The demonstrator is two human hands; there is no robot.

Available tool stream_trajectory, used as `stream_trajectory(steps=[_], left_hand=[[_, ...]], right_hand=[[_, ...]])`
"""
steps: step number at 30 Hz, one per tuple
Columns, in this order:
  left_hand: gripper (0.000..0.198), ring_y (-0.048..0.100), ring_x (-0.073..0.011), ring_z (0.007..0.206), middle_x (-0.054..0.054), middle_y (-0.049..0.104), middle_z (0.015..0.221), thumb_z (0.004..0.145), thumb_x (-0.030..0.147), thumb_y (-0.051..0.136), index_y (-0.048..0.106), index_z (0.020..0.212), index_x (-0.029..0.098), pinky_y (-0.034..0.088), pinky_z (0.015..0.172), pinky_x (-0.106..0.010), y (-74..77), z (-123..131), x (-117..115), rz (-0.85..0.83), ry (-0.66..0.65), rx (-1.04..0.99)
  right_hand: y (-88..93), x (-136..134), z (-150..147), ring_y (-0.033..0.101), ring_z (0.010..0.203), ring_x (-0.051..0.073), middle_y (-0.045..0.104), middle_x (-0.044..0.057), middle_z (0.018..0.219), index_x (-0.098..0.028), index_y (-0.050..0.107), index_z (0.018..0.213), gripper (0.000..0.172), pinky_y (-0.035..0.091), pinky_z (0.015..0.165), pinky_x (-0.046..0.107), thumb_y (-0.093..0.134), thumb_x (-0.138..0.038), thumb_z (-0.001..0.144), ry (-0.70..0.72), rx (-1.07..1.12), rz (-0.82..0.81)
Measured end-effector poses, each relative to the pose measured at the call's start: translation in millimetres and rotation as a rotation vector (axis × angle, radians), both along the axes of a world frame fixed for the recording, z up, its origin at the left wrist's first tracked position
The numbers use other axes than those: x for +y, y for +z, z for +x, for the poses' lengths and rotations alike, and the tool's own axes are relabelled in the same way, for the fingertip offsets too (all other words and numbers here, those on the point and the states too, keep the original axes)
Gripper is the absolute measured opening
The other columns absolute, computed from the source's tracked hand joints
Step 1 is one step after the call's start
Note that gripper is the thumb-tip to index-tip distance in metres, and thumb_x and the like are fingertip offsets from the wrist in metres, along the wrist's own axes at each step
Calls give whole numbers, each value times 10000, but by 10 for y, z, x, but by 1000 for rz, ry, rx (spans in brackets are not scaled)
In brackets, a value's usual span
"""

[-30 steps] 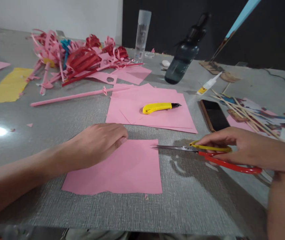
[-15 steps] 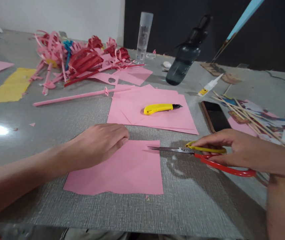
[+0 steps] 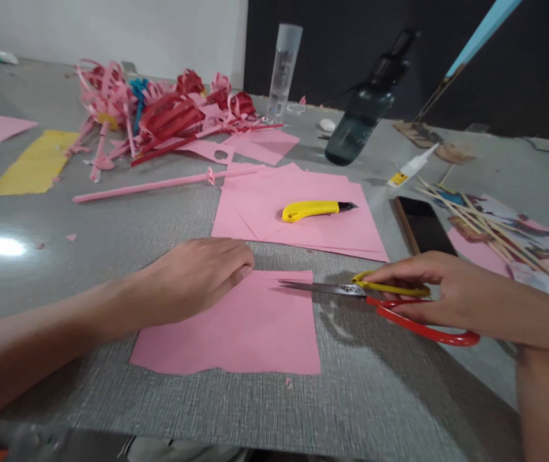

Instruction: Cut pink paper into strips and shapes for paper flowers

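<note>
A pink paper sheet [image 3: 255, 333] with a wavy near edge lies flat on the table in front of me. My left hand [image 3: 202, 276] rests on its upper left part, fingers curled together at the far edge. My fingertips are partly hidden, and they seem to grip or press the sheet there. In my right hand [image 3: 428, 289] are scissors [image 3: 337, 289] with one yellow and one red handle. Their narrow, nearly closed blades point left and lie across the sheet's right edge, near its top corner.
Behind the sheet, a yellow box cutter [image 3: 310, 210] lies on stacked pink paper [image 3: 255, 205]. A phone [image 3: 423, 224], thin sticks [image 3: 486, 228] and a glue tube [image 3: 412, 167] are to the right. A dark bottle [image 3: 361, 115] and pink-red paper crafts [image 3: 168, 115] stand farther back.
The scissors have moved left, so their tips reach farther over the pink sheet. My left hand stays in place on the paper. The whole view has shifted slightly.
</note>
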State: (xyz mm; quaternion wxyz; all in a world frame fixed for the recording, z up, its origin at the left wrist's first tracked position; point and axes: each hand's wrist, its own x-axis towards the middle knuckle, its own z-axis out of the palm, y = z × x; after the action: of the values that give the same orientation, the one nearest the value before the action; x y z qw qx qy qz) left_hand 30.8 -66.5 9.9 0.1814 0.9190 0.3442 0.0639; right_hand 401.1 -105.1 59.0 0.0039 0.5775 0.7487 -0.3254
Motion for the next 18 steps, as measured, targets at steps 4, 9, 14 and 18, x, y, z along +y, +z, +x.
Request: stream_trajectory(steps=[4, 9, 14, 18], left_hand=[[209, 483, -154, 720, 16, 576, 814, 1037, 218, 367, 512, 888, 211, 327, 687, -321, 4, 0, 1, -7, 3, 2], [212, 459, -154, 701, 12, 564, 799, 1039, 215, 368, 488, 864, 208, 319, 678, -320, 6, -4, -4, 5, -6, 9], [215, 453, -153, 698, 13, 565, 803, 1043, 229, 373, 477, 856, 210, 317, 674, -315, 6, -8, -3, 18, -14, -1], [215, 463, -155, 700, 9, 570, 801, 1041, 228, 373, 490, 862, 210, 310, 663, -313, 3, -4, 0, 23, -14, -6]], right_hand=[[10, -16, 39, 741, 999, 314, 783, 32, 1187, -360, 794, 1157, 412, 606, 747, 337, 687, -549, 806, -10, -100, -40], [28, -19, 39, 746, 1002, 329, 788, 42, 1174, -360, 808, 1126, 419, 620, 705, 329, 682, -576, 790, -21, -113, -22], [34, -19, 8, 752, 998, 310, 792, 34, 1164, -368, 808, 1127, 397, 626, 754, 321, 708, -551, 789, -33, -92, -19], [37, -21, -11, 753, 993, 315, 786, 43, 1183, -346, 805, 1142, 415, 629, 741, 327, 711, -544, 789, -48, -84, -38]])
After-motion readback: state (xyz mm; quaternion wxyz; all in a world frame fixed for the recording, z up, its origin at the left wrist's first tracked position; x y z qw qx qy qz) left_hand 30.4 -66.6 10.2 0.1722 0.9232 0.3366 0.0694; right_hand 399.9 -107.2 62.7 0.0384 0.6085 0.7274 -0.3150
